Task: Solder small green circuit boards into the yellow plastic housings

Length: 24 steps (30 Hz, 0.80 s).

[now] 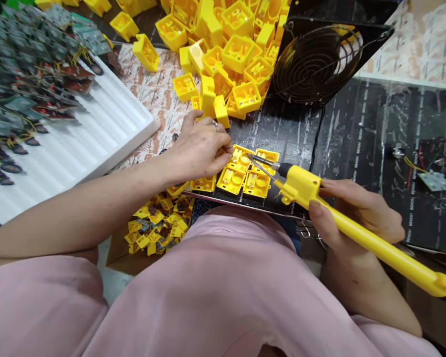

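Head view, left to right: what comes first?

Wired circuit boards (pixel 26 84) along a ribbed white foam tray (pixel 111 119), then the left hand (pixel 198 151) reaching over a black printed mat (pixel 282 131).

What's that hand doing?

Its fingers are bunched in a pinch at a yellow plastic housing (pixel 240 159), one of several lying on the mat. What sits between the fingertips is hidden.

And the right hand (pixel 357 213)?

Curled round a yellow-handled tool (pixel 394 258), whose metal tips reach just above that housing.

How will the housing handle?

Probably light and stiff, but thin-walled, so it's best held by its outer walls. The tool looks light too; take it by the handle, well back from the tips.
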### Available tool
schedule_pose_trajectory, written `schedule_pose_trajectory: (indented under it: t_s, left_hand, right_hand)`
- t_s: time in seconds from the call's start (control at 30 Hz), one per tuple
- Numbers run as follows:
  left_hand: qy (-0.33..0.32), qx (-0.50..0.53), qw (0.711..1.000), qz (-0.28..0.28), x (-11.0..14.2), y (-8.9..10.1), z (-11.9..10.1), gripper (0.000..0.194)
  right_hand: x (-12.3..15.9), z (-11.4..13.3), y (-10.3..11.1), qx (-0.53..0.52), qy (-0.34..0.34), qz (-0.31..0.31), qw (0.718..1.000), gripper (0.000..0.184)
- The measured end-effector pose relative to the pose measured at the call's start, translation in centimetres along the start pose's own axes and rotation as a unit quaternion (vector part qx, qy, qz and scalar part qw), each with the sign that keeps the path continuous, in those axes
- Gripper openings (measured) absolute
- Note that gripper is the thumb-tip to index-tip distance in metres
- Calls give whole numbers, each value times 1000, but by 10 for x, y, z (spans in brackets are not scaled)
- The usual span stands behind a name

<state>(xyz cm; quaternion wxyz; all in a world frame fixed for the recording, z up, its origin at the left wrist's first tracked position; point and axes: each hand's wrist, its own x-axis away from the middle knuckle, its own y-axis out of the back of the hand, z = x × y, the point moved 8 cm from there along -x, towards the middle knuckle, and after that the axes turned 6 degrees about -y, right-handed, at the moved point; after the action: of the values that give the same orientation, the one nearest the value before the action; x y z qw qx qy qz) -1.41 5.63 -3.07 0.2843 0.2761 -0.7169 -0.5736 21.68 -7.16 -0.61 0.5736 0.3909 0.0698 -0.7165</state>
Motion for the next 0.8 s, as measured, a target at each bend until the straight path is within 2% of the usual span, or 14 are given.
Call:
schedule_pose_trajectory:
  t_s: [0.2,0.53,0.63,0.7,0.8]
  left_hand:
    - [-16,1,1000,22,-2,-4,0,25]
    - [-44,-30,999,4,-6,-2,-8,22]
    - [-50,-34,998,-2,-6,-1,-9,23]
    - [-51,-30,998,-4,-7,-1,-9,23]
    - [-58,-25,998,-5,-6,-2,-9,25]
  right_hand:
    - [-15,18,-19,-20,53,94,994,24]
    - [-26,34,-38,40,140,149,978,19]
    - [-26,43,-37,52,177,169,968,18]
    - [-27,42,-34,59,149,191,969,14]
    - [-26,32,-30,97,67,233,965,19]
